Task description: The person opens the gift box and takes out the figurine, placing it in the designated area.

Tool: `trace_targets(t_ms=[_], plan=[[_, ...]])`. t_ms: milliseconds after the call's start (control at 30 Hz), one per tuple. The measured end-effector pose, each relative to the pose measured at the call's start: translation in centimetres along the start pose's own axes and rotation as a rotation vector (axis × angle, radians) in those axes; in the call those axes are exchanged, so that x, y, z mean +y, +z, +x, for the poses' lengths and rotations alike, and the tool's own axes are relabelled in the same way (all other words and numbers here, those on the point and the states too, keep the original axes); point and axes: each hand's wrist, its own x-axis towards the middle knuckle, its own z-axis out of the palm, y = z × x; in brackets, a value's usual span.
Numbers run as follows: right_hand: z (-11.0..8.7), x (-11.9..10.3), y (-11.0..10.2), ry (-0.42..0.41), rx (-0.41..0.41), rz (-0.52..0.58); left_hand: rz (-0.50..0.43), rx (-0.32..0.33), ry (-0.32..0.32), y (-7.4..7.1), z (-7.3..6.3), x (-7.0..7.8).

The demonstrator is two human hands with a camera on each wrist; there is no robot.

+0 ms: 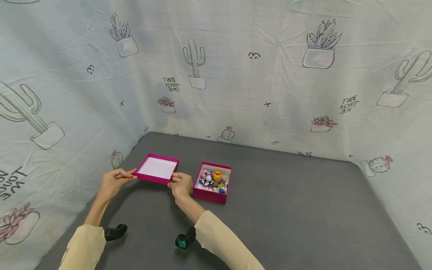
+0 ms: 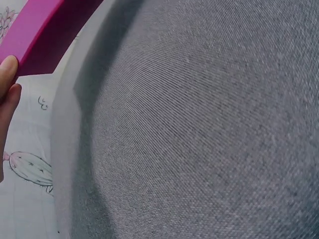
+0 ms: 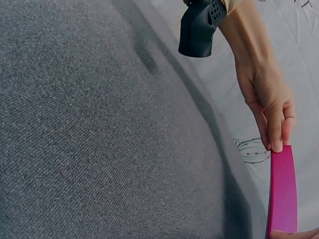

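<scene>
A pink box lid (image 1: 156,167), its white inside facing up, is held between both hands over the left part of the table. My left hand (image 1: 114,182) pinches its left corner. On the opposite side, my right hand (image 1: 181,184) grips the near right corner. In the left wrist view the thumb and a fingertip of the left hand (image 2: 7,82) press the pink side wall (image 2: 42,37). The right wrist view shows the left hand (image 3: 269,107) pinching one end of the lid (image 3: 283,191). Just right of my right hand stands the matching open box (image 1: 210,195), holding several small colourful figurines (image 1: 213,180).
Grey cloth covers the table (image 1: 287,202). A pale curtain (image 1: 236,75) printed with cacti hangs behind it and along the left side. Black wrist devices (image 1: 115,232) sit at both sleeves.
</scene>
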Motion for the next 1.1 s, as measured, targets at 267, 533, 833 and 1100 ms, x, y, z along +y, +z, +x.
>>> trace_targets(t_ms=[267, 533, 833, 1100], plan=[[0.3, 1.0, 0.3, -0.020, 0.024, -0.012, 0.168, 0.009, 0.010, 0.1, 0.1, -0.7], [0.6, 1.6, 0.4, -0.043, 0.038, -0.060, 0.436, -0.007, -0.063, 0.4, 0.2, -0.4], [0.3, 2.4, 0.5, -0.079, 0.038, -0.119, 0.562, -0.039, -0.042, 0.6, 0.2, -1.0], [0.2, 2.8, 0.7, -0.148, 0.038, -0.193, 0.721, -0.088, 0.010, 0.3, 0.5, -1.1]])
